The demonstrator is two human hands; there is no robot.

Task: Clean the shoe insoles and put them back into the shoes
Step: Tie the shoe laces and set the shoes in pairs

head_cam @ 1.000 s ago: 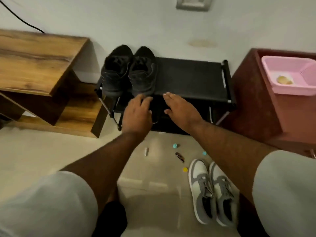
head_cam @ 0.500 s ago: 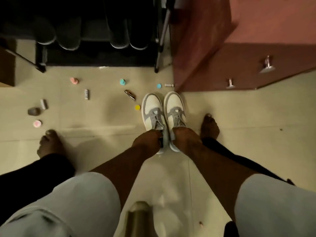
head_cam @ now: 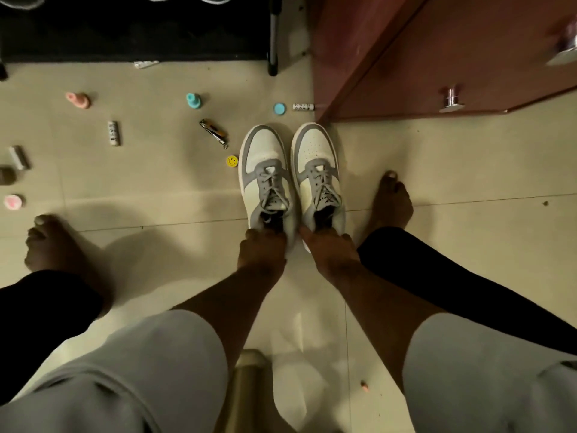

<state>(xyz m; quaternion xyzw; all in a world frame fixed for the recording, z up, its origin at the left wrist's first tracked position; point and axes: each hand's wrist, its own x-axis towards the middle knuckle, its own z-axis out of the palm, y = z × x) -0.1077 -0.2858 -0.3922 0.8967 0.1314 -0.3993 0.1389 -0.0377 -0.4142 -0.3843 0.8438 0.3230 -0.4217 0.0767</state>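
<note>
Two white and grey sneakers stand side by side on the tiled floor, toes pointing away from me. My left hand (head_cam: 261, 250) grips the heel of the left sneaker (head_cam: 265, 173), fingers curled over its collar. My right hand (head_cam: 331, 248) grips the heel of the right sneaker (head_cam: 317, 167) the same way. The insoles are hidden inside the dark shoe openings.
A black shoe rack (head_cam: 137, 29) stands at the top left and a reddish cabinet (head_cam: 437, 51) at the top right. Small items litter the floor: a nail clipper (head_cam: 213, 129), a yellow smiley badge (head_cam: 232, 161), blue caps (head_cam: 193, 100), batteries (head_cam: 113, 133). My bare feet (head_cam: 392, 198) flank the shoes.
My hands left the black shoe rack's top and came down to the sneakers on the floor. The view swung downward; both hands now hold the heels.
</note>
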